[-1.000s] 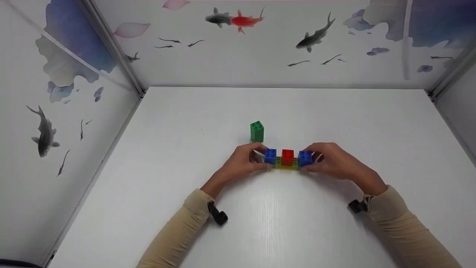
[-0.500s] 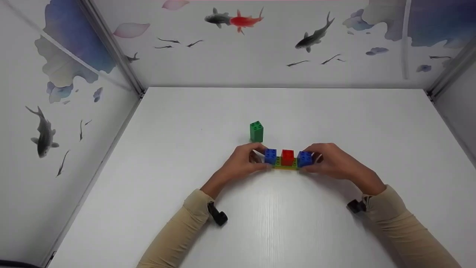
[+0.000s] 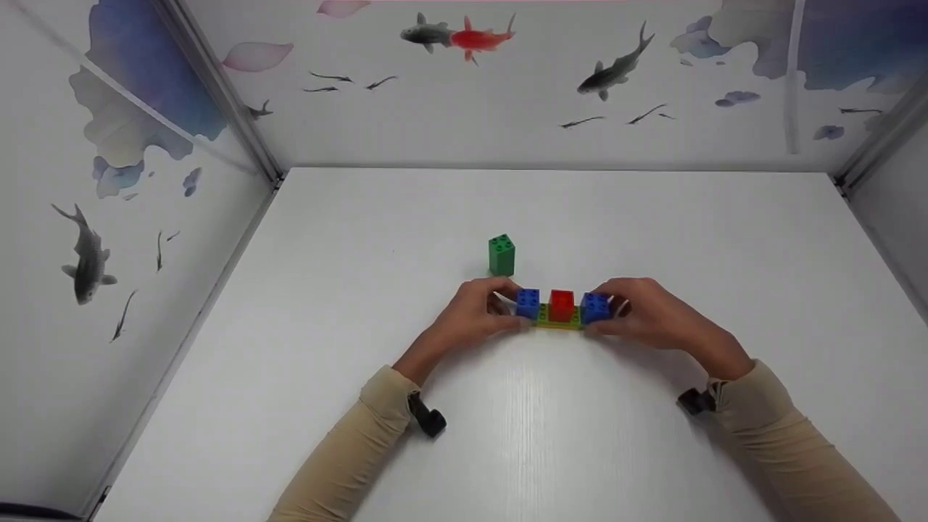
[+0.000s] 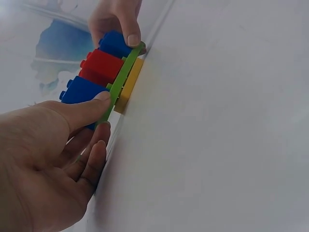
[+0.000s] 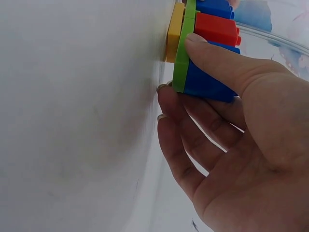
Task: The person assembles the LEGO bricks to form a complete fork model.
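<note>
Both hands hold a building-block assembly low over the white table. Its light green plate (image 4: 117,84) carries a left blue block (image 3: 528,303), a red block (image 3: 561,306) in the middle and a right blue block (image 3: 595,307). Beneath the plate's middle sits a yellow block (image 4: 129,86); a narrow gap shows between them in the left wrist view. My left hand (image 3: 473,313) pinches the assembly's left end, thumb on the near side of plate and blue block. At the other end my right hand (image 3: 651,313) does likewise, thumb (image 5: 195,39) on the plate's edge.
A green block (image 3: 502,255) stands upright on the white table (image 3: 522,435), behind my left hand. White panels with painted fish (image 3: 616,72) close off the back and left side. Each wrist wears a black camera mount (image 3: 428,417).
</note>
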Tool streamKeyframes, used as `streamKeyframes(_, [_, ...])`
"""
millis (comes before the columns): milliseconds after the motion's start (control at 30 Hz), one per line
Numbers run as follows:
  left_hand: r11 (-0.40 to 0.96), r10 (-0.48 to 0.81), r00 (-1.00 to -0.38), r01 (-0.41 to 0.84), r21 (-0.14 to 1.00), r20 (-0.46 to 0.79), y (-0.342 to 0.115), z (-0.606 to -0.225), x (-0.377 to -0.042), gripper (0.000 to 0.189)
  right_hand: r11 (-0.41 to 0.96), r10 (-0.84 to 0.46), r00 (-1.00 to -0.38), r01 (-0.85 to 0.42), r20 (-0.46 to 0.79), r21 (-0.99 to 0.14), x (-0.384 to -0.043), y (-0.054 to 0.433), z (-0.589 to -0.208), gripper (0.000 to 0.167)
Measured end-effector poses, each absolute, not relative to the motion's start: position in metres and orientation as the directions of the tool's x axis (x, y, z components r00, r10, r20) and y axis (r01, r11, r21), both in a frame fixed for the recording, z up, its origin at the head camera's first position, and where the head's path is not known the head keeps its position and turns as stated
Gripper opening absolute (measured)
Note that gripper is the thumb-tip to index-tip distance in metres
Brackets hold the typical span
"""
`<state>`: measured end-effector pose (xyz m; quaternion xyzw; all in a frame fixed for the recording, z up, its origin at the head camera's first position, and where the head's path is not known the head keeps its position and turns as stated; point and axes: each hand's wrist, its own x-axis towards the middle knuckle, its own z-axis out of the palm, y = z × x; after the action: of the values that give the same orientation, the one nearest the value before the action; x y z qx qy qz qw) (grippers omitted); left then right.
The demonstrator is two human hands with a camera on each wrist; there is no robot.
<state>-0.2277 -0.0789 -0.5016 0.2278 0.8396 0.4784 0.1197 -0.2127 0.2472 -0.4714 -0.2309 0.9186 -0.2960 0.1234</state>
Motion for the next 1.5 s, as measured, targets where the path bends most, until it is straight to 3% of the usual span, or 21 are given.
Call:
streamKeyframes(767, [0.450, 0.485, -0.874, 0.233, 0.862, -0.017, -0.077, -0.499, -0.228, 0.040, 0.726, -0.488, -0.867, -0.339, -0.101, -0.598, -0.214, 0.247, -0.473, 0.045])
streamKeyframes(1367, [0.508, 0.481, -0.876, 0.322, 0.799, 0.048, -0.075, -0.496, -0.221, 0.045, 0.731, -0.526, -0.847, -0.403, -0.079, -0.551, -0.211, 0.245, -0.476, 0.042])
streamKeyframes(1500, [0.521, 0.469, -0.876, 0.379, 0.765, 0.114, -0.069, -0.486, -0.218, 0.045, 0.731, -0.524, -0.848, -0.399, -0.080, -0.554, -0.212, 0.247, -0.475, 0.041])
